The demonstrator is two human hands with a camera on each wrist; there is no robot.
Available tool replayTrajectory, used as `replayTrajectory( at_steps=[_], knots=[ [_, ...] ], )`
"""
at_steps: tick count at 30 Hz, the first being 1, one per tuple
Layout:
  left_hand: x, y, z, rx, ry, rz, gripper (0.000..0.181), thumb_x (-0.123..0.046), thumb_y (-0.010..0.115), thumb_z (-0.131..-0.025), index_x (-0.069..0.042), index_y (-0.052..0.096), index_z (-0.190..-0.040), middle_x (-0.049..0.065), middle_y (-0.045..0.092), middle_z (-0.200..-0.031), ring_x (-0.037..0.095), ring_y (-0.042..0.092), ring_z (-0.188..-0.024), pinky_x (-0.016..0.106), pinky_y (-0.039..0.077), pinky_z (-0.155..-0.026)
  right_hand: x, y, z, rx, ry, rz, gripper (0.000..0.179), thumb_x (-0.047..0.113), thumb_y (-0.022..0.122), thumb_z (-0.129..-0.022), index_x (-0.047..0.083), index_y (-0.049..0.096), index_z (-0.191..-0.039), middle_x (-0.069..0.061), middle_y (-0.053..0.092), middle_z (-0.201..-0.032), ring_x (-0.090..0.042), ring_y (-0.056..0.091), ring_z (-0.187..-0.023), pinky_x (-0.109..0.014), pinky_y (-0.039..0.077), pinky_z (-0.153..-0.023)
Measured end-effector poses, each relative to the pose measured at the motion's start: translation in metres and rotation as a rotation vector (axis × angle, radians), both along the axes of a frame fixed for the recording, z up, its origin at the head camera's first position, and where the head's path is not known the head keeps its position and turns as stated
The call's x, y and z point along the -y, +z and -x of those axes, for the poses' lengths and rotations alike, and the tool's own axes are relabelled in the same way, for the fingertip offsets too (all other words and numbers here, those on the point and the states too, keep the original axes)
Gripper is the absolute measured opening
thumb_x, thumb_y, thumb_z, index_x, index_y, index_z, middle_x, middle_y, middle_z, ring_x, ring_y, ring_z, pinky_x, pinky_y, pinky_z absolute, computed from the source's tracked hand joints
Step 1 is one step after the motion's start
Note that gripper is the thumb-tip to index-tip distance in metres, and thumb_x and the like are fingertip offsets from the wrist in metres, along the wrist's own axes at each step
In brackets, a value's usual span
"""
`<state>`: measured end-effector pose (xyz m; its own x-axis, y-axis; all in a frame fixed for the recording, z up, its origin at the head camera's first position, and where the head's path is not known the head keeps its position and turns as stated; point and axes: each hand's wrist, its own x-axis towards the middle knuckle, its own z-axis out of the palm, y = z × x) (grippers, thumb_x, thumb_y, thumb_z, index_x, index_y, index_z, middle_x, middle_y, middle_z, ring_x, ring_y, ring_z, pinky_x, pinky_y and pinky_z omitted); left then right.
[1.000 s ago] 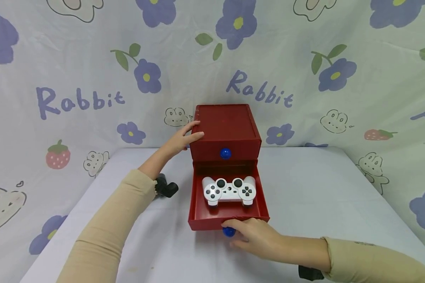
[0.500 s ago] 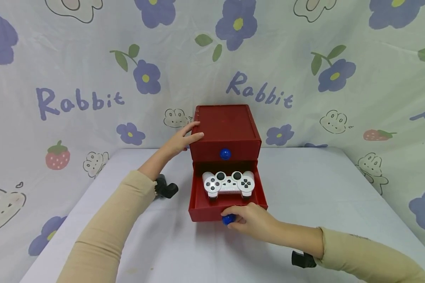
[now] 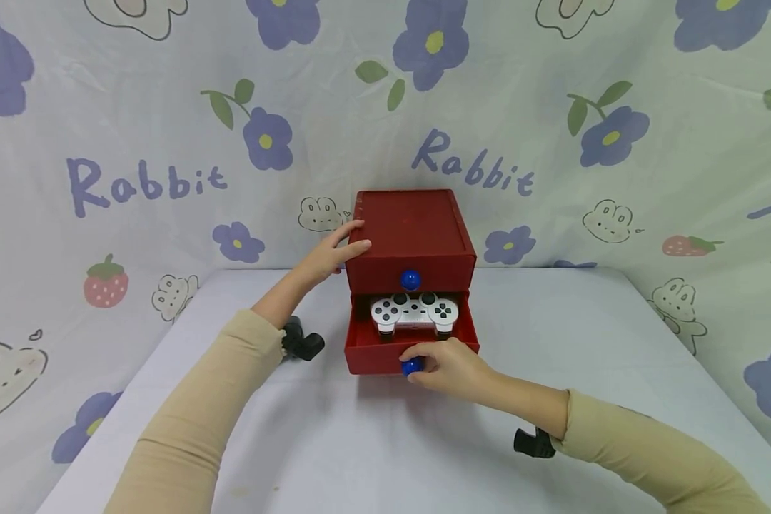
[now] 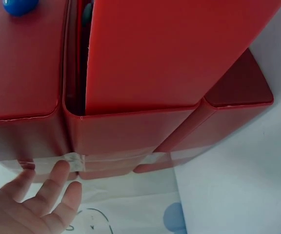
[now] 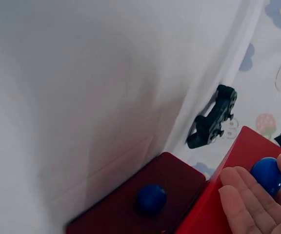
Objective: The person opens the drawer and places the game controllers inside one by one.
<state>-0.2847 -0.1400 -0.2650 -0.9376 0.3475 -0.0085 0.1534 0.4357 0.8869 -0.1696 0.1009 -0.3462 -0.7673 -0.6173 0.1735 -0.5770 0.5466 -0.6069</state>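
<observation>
A red drawer cabinet (image 3: 406,221) stands at the back of the table. Its middle drawer (image 3: 375,359) is partly out, and a white game controller (image 3: 414,313) lies inside, its top edge close under the upper drawer front. My right hand (image 3: 452,368) pinches that drawer's blue knob (image 3: 412,366) between thumb and fingers; the same knob (image 5: 267,176) shows in the right wrist view. My left hand (image 3: 324,255) rests with straight fingers at the cabinet's upper left edge. In the left wrist view its fingers (image 4: 57,180) spread beside the cabinet's side.
A black game controller (image 5: 212,117) lies on the white table (image 5: 91,87) in the right wrist view. The cabinet's closed upper drawer has a blue knob (image 3: 410,280); its lower drawer has another knob (image 5: 151,199). A printed cloth (image 3: 488,93) hangs behind.
My right hand has moved away from me with the knob, sliding the middle drawer and the white game controller further into the cabinet. The left hand has stayed in place.
</observation>
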Motion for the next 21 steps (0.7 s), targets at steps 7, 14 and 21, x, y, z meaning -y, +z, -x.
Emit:
replayTrajectory(
  at_steps=[7, 14, 21],
  knots=[
    [0.005, -0.015, 0.015, -0.029, 0.009, 0.01, 0.063, -0.041, 0.048, -0.089, -0.027, 0.023, -0.145, 0.007, 0.015, -0.151, 0.033, 0.029, -0.128, 0.055, 0.036, -0.094, 0.001, 0.003, 0.007, -0.02, -0.016, -0.003, 0.026, 0.014, 0.072, -0.078, 0.009, 0.068, -0.103, 0.005, 0.064, -0.071, -0.003, 0.05, -0.06, -0.016, 0.047, -0.056],
    [0.004, -0.015, 0.014, -0.031, 0.007, 0.016, 0.064, -0.042, 0.048, -0.089, -0.027, 0.023, -0.145, 0.006, 0.014, -0.151, 0.034, 0.03, -0.128, 0.056, 0.035, -0.095, 0.002, -0.004, 0.032, -0.052, -0.045, 0.024, 0.025, 0.011, 0.071, -0.078, 0.007, 0.068, -0.102, 0.006, 0.055, -0.059, -0.004, 0.044, -0.054, -0.018, 0.041, -0.049],
    [0.004, -0.015, 0.014, -0.03, 0.002, 0.012, 0.063, -0.042, 0.048, -0.089, -0.028, 0.023, -0.145, 0.006, 0.013, -0.152, 0.034, 0.03, -0.129, 0.057, 0.034, -0.095, 0.006, -0.009, 0.045, -0.066, -0.088, 0.058, 0.027, 0.012, 0.071, -0.078, 0.008, 0.068, -0.105, 0.005, 0.056, -0.06, -0.006, 0.045, -0.054, -0.018, 0.04, -0.048]
  ],
)
